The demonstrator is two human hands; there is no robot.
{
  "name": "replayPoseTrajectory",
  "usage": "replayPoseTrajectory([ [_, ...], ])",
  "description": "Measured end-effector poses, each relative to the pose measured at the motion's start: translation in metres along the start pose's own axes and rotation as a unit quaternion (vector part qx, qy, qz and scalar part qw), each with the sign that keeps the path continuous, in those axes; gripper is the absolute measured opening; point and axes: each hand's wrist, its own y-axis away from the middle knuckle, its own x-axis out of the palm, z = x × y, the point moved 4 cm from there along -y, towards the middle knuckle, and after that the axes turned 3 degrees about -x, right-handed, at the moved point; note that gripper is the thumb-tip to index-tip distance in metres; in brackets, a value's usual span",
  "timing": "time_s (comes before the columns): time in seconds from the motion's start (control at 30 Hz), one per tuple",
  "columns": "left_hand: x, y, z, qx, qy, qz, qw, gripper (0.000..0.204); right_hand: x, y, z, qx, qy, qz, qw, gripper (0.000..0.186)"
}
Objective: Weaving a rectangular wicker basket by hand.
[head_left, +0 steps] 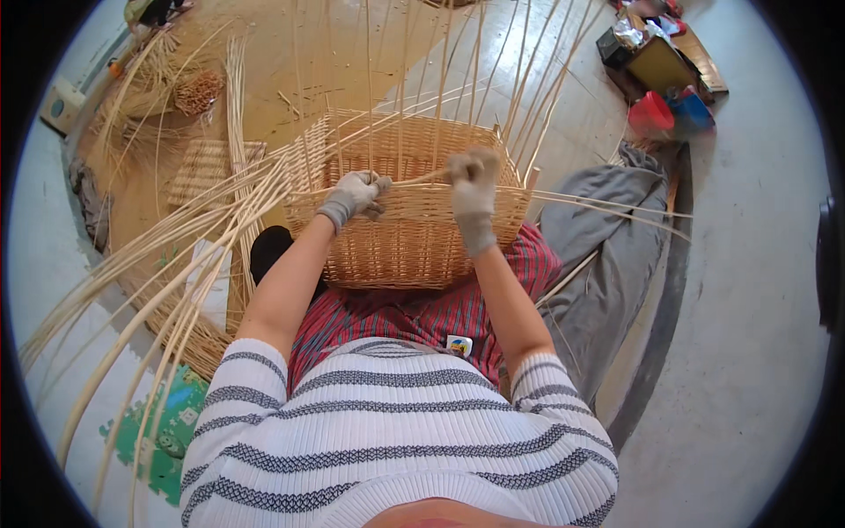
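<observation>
A tan woven wicker basket (400, 251) sits on my lap, with long upright rods rising from its walls and pale rods (245, 189) fanning out leftward. My left hand (356, 195), in a whitish glove, is closed on a wicker rod at the near rim, left of the middle. A strand (421, 179) runs from there to my right hand (475, 185), also gloved and slightly blurred, which is closed on it above the rim at the right.
At left lie rod bundles (198, 92), a woven square (211, 172) and a green mat (167, 422). A grey cloth (607, 246) lies at my right. Red (650, 113) and blue (691, 113) containers stand by boxes at the back right.
</observation>
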Motion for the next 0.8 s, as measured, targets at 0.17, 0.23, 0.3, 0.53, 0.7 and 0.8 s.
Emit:
replayPoseTrajectory([
  [0.17, -0.004, -0.005, 0.011, 0.006, 0.044, -0.053, 0.998, 0.051, 0.119, -0.088, 0.062, -0.381, 0.392, 0.13, 0.828, 0.059],
  [0.23, -0.007, -0.004, 0.012, 0.016, 0.034, -0.074, 0.997, 0.049, 0.109, -0.098, 0.049, -0.216, 0.18, 0.125, 0.952, 0.07],
  [0.3, -0.002, -0.004, 0.01, 0.033, 0.069, -0.032, 0.997, 0.044, 0.065, -0.074, 0.03, -0.204, -0.047, 0.07, 0.975, 0.064],
  [0.53, 0.012, -0.002, -0.005, 0.017, 0.094, -0.069, 0.993, 0.045, -0.042, 0.023, -0.035, -0.101, -0.249, -0.125, 0.955, 0.029],
  [0.7, 0.017, 0.002, -0.002, 0.008, 0.05, -0.146, 0.988, 0.056, -0.01, 0.036, 0.019, -0.124, -0.382, 0.022, 0.915, 0.024],
  [0.8, 0.017, 0.01, -0.009, 0.075, 0.159, -0.202, 0.964, 0.048, -0.068, 0.023, 0.007, 0.019, -0.137, -0.169, 0.976, 0.025],
])
